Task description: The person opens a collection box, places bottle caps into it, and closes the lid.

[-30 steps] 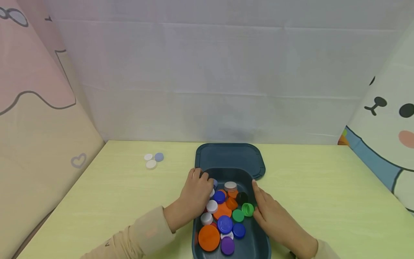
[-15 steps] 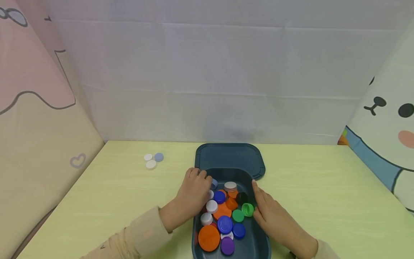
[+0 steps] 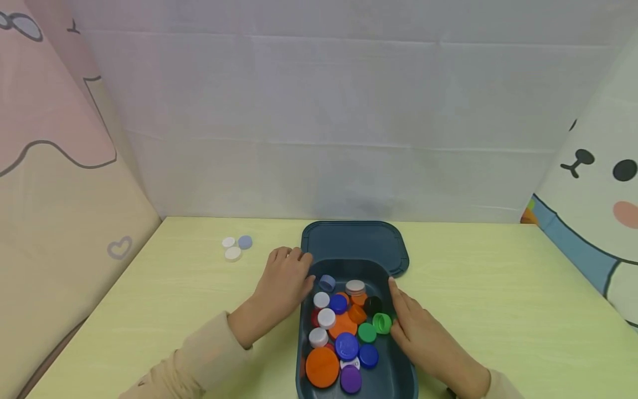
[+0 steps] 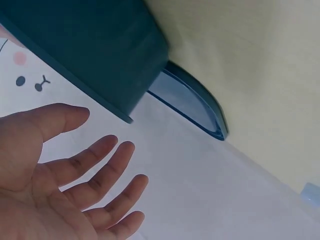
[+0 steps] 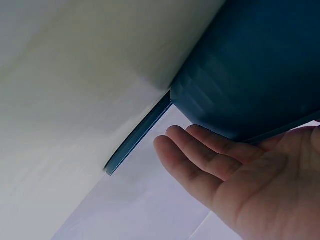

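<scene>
A dark teal box (image 3: 396, 377) holds a heap of bottle caps: orange, blue, white, green, black and purple. Just off its upper left rim my left hand (image 3: 281, 285) hovers, fingers spread and nothing held, as the left wrist view shows. Near that hand, inside the box, lie a light blue cap (image 3: 327, 283) and a white cap (image 3: 321, 300). Along the right side of the box my right hand (image 3: 428, 332) rests with straight fingers, close to a bright green cap (image 3: 381, 323). In the right wrist view its fingers (image 5: 187, 165) lie against the box wall.
Behind the box lies its dark teal lid (image 3: 354, 244), flat on the pale yellow table (image 3: 498, 288). Toward the back left sit two white caps, one of them the nearer white cap (image 3: 232, 254), beside a light blue cap (image 3: 245, 242). A white cloth (image 3: 349, 111) hangs behind.
My left hand has drawn back left out of the box, uncovering the light blue and white caps at its left side. The right hand has stayed in place.
</scene>
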The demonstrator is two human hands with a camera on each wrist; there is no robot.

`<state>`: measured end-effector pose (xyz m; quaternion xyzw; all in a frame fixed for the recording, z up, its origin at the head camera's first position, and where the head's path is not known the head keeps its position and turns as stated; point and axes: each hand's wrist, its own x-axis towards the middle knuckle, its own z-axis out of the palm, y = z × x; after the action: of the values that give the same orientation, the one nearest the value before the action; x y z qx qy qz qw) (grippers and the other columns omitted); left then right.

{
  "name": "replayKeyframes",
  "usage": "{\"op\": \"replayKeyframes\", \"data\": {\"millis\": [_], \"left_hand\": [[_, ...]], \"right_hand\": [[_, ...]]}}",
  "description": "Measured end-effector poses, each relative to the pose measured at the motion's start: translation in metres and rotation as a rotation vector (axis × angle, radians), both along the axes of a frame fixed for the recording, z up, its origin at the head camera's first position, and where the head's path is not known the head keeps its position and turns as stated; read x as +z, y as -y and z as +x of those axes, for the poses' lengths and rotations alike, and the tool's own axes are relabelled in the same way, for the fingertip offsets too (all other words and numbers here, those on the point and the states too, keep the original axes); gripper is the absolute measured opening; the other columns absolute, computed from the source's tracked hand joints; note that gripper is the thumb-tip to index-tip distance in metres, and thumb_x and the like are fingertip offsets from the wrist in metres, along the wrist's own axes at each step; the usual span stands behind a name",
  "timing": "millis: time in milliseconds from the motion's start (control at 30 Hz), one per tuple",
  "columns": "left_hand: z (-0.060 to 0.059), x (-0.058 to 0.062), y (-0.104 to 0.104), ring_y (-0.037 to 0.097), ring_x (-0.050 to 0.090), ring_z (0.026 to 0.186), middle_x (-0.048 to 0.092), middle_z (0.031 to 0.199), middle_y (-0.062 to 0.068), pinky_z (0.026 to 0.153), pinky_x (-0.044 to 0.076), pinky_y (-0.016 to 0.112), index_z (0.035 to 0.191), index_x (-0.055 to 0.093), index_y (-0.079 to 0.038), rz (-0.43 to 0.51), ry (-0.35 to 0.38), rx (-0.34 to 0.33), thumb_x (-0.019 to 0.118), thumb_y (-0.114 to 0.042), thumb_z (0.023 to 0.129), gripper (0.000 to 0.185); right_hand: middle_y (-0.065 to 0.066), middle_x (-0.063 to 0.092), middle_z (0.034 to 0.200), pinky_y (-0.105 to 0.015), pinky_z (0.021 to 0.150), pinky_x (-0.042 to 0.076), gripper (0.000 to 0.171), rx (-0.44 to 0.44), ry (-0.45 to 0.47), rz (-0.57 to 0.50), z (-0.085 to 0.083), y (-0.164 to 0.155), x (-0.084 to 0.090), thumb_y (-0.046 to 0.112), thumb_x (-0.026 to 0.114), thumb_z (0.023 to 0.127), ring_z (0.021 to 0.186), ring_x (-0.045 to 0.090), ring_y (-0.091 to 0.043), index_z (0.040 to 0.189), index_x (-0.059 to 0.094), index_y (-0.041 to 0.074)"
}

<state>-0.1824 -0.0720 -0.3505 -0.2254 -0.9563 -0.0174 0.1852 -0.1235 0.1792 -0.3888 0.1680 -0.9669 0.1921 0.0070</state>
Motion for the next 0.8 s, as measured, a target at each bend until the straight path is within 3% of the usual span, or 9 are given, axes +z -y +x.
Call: {"op": "replayKeyframes", "data": {"millis": [467,800], "left_hand": [[-0.037,-0.011,0.046,0.034,0.055,0.081,0.061,0.085,0.011,0.075,0.044,0.043,0.094,0.062,-0.004,0.073,-0.035,0.156,0.068,-0.019,0.079,0.022],[-0.051,-0.016,0.074,0.039,0.056,0.084,0.06,0.086,0.016,0.078,0.045,0.049,0.096,0.059,-0.001,0.093,0.068,0.258,0.063,-0.018,0.082,0.023]], "right_hand": [[-0.021,0.038,0.141,-0.049,0.098,0.039,0.063,0.004,0.004,0.0,0.001,0.0,0.001,0.015,0.045,0.09,0.125,0.042,-0.034,0.145,0.016,0.001],[-0.02,0.038,0.141,-0.049,0.098,0.04,0.063,0.006,-0.008,0.008,0.0,0.0,0.0,0.015,0.045,0.09,0.125,0.043,-0.034,0.145,0.017,0.001]]}}
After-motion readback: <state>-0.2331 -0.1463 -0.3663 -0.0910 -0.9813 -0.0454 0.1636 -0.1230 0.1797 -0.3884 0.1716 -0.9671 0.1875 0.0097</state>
